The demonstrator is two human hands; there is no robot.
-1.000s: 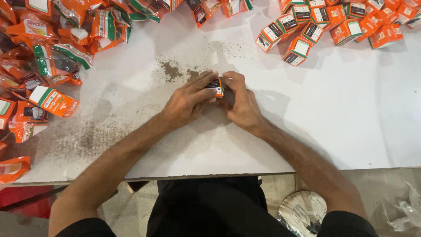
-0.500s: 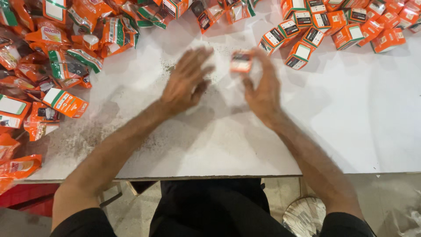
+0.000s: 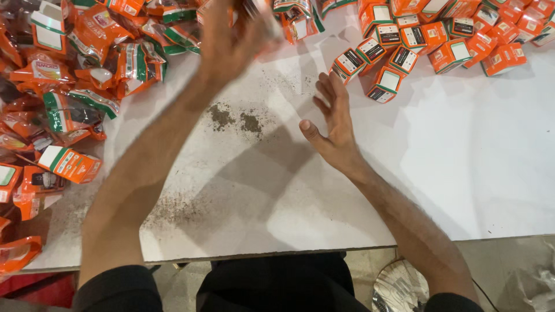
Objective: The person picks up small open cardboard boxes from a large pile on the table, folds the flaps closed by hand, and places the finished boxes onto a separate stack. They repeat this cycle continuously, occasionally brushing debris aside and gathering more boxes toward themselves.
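— Where's the left hand (image 3: 228, 43) now?

— Up at twelve o'clock on the white table (image 3: 462, 173), blurred with motion, over the edge of the heap of orange pouches (image 3: 104, 63). The fingers look curled, but I can't tell whether they pinch anything; the smear hides it.

— And the right hand (image 3: 335, 124)?

— Near the middle, palm facing left, fingers spread and loose, thumb out toward nine o'clock. It holds nothing and touches none of the cartons.

— What's closest to it?

— The cluster of small orange boxes (image 3: 399, 58) at one o'clock, just beyond its fingertips. The nearest of them, an orange box with a white panel (image 3: 383, 88), lies tilted just beside the fingers, apart from them.

— Anything between the hands?

— Two dark patches of spilled powder (image 3: 234, 118) at eleven o'clock from the right hand, and a fainter dusting (image 3: 173, 211) toward seven o'clock, near the left forearm.

— The left side?

— More pouches piled at nine o'clock, and one orange carton with a green band (image 3: 69, 163) lying flat there
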